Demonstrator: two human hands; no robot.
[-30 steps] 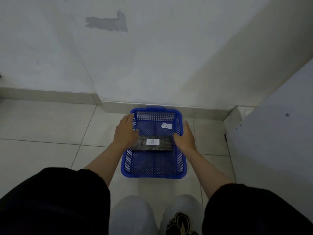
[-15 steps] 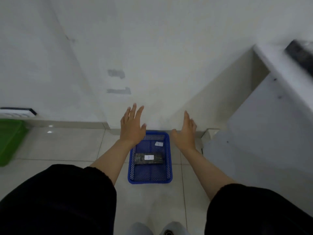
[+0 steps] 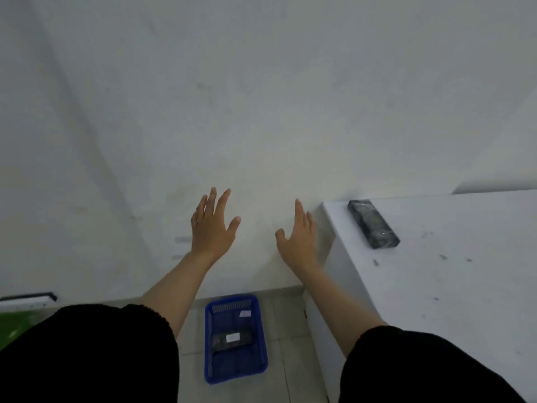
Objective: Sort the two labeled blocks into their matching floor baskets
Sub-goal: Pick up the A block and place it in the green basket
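**Empty hands and the remaining block**

Fingers [image 3: 299, 212] of the right hand [image 3: 297, 239] are spread and hold nothing; likewise the left hand [image 3: 211, 225]. The second block [image 3: 372, 223] lies to the right on the white table [image 3: 453, 286], long axis running near-right to far-left, nearer the right hand. The first block [image 3: 231, 339] rests in the blue basket [image 3: 209, 344].

Blue basket [image 3: 209, 344] on the tiled floor, against the wall. Inside it: dark block [image 3: 220, 341] with a white label, lying flat. Above the basket, left hand [image 3: 210, 225] and right hand [image 3: 299, 237], both empty, fingers spread. Right of basket: white table [image 3: 450, 286]; second dark block [image 3: 373, 223] on its far corner. Far left of basket: green basket [image 3: 11, 327], partly visible.
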